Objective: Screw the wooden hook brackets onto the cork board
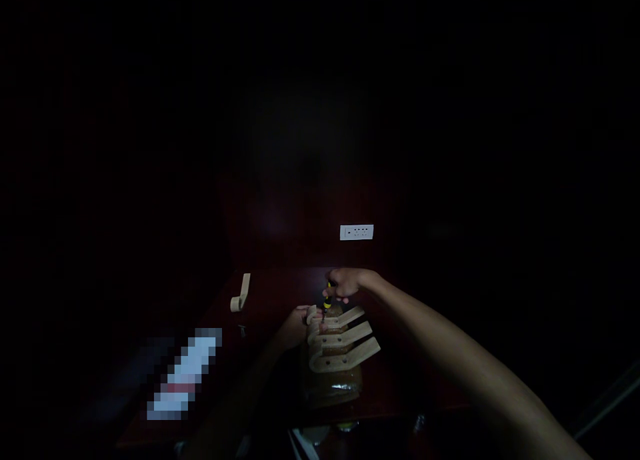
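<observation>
My right hand [346, 283] is closed around the black and yellow handle of a screwdriver [327, 303], which points down at the farthest wooden hook [336, 322]. At that same hook's curled end is my left hand [299, 323], its fingers bent against it and partly hidden. Two more pale wooden hooks, a middle one [345, 338] and a nearer one [345, 362], lie alongside, each showing dark screw holes. All three sit across a brown block [325, 387] with a shiny wrapping. The screwdriver's tip is too small and dim to make out clearly.
A loose wooden hook [243, 293] lies on the dark red table [270, 283] at the left, with a small metal-looking piece [243, 330] nearer. A pixelated pale sheet [185, 373] is at front left. A white socket plate [357, 232] is on the back panel. Surroundings are very dark.
</observation>
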